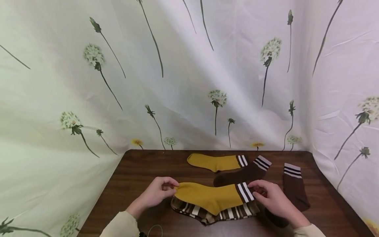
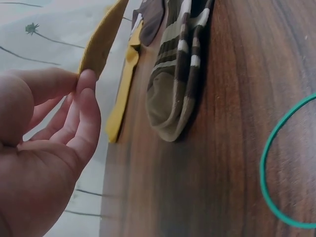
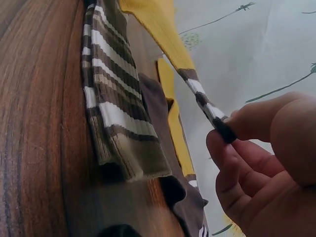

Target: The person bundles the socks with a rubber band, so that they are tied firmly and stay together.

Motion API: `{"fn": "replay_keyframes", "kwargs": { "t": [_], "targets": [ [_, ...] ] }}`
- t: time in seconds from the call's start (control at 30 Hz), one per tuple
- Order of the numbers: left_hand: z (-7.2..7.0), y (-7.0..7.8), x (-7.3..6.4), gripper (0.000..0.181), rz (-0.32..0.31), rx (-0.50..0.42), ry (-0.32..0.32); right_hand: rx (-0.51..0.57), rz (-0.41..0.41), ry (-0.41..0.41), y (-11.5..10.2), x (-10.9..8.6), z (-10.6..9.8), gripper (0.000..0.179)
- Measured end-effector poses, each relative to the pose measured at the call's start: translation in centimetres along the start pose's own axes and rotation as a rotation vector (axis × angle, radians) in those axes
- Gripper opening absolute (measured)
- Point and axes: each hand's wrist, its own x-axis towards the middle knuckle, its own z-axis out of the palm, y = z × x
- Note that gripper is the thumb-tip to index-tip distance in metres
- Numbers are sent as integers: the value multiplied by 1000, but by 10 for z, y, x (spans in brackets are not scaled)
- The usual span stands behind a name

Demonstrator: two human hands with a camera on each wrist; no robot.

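Sock point(image 1: 208, 196), yellow, pinched by my left grip point(image 1: 158, 191) at toe, right grip point(image 1: 272, 199) at cuff; striped socks point(image 3: 114, 94) beneath, 2 brown socks point(image 1: 295, 189) nearby.

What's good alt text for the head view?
A left hand and a right hand hold a yellow sock by toe and cuff above striped socks on a wooden table. A second yellow sock and a brown sock lie beyond it, another brown sock to the right; flowered cloth hangs behind.
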Motion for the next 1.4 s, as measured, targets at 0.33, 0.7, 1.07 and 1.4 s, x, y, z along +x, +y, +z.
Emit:
{"fn": "replay_keyframes", "kwargs": {
  "t": [0.33,0.7,1.07,1.4],
  "targets": [
    [7,-6,-3,27,-37,-128,-34,28,34,-36,5,-7,-2,24],
    [3,-5,-9,32,-92,-230,-87,127,41,-75,7,-11,-8,24],
    [5,-9,-12,34,-143,-265,-116,157,64,-109,13,-14,0,25],
    [13,-22,-8,28,-73,-97,-75,68,74,-114,21,-14,17,28]
  ]
}}
